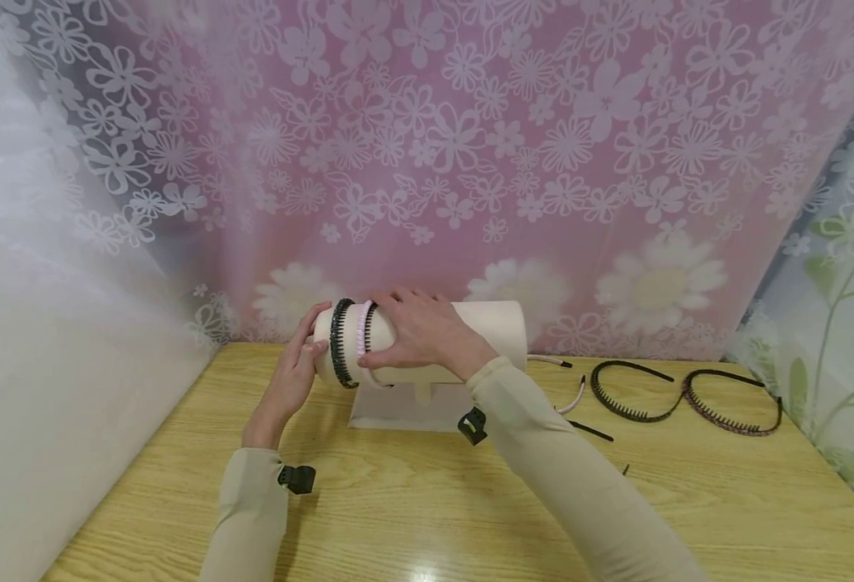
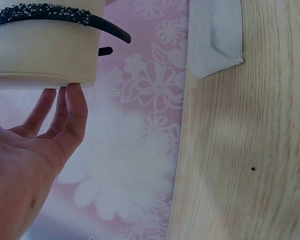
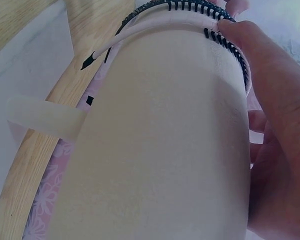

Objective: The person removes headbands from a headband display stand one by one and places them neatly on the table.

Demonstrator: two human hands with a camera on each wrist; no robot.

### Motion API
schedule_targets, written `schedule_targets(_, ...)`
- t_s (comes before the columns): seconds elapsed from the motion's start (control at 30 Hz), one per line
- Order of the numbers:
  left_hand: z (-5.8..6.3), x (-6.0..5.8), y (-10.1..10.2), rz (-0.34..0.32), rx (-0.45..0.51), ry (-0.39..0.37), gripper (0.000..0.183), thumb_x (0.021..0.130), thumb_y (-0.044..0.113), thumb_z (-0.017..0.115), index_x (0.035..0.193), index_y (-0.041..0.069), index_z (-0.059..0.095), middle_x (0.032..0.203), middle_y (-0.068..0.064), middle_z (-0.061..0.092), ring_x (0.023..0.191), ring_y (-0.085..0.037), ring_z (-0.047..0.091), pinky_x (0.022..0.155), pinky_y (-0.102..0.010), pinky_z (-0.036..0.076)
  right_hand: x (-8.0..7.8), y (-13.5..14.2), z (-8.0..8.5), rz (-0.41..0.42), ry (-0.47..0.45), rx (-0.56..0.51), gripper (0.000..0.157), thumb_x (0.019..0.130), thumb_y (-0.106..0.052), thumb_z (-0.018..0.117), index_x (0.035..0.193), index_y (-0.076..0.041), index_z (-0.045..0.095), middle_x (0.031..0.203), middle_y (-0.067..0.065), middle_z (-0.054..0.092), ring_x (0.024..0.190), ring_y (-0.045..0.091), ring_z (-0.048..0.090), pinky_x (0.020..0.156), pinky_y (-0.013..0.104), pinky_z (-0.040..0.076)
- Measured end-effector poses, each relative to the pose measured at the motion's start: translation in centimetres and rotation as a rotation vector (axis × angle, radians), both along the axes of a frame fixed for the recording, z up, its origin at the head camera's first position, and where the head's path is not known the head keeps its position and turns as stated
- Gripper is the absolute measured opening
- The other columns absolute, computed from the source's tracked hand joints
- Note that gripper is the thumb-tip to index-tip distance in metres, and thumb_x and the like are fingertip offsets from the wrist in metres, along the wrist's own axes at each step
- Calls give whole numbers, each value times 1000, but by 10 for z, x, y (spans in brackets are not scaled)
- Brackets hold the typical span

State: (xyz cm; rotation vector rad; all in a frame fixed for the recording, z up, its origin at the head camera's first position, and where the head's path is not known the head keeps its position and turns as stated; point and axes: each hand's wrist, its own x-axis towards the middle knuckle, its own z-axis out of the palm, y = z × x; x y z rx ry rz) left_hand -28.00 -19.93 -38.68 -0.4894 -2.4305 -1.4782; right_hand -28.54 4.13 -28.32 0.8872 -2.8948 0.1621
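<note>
In the head view, a cream cylindrical headband stand (image 1: 488,335) lies horizontally on its base (image 1: 391,412). A black glittery headband (image 1: 337,343) with comb teeth is around its left part. Beside that, a pale pink toothed headband (image 1: 361,331) sits over the cylinder, its tip hanging free below. My right hand (image 1: 427,331) spans the cylinder and grips the pink headband, the thumb on its front and the fingers toward the back. My left hand (image 1: 292,380) steadies the cylinder's left end; in the left wrist view its extended fingertips (image 2: 76,92) press the end face.
More headbands lie on the wooden table to the right: a dark toothed one (image 1: 631,416), a brownish one (image 1: 733,424), and light ones partly hidden by the right arm. A pink floral curtain (image 1: 427,162) hangs behind the table.
</note>
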Motion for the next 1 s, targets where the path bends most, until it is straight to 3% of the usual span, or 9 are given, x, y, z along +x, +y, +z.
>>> schedule_targets(0.23,1,1,0,-2,2,-10,54,108,24,36,155,52,31,141,-16,49,108,-33,57,84,-44,49,1,3,1,-4,-15,-5,97,80,-77,65,157,-27,38,149,6,52,132,29,52,107,54,44)
schedule_targets(0.57,2,3,1,4,8,-14,54,108,26,36,154,54,31,142,-15,49,104,-33,56,80,-46,49,1,9,2,-19,-19,-8,99,79,-77,66,159,-26,36,150,6,51,133,30,52,107,55,44)
schedule_targets(0.87,-1,0,0,-8,10,-14,53,109,27,36,158,45,30,140,-16,48,103,-34,55,78,-48,49,3,14,2,-26,-20,-8,99,80,-76,66,159,-25,36,150,7,51,135,31,51,108,55,44)
schedule_targets(1.0,-1,0,0,-1,10,-15,53,109,28,35,157,48,30,141,-17,47,106,-36,55,79,-45,49,3,16,2,-30,-16,-10,98,79,-76,66,158,-25,37,148,7,53,133,31,52,107,55,44)
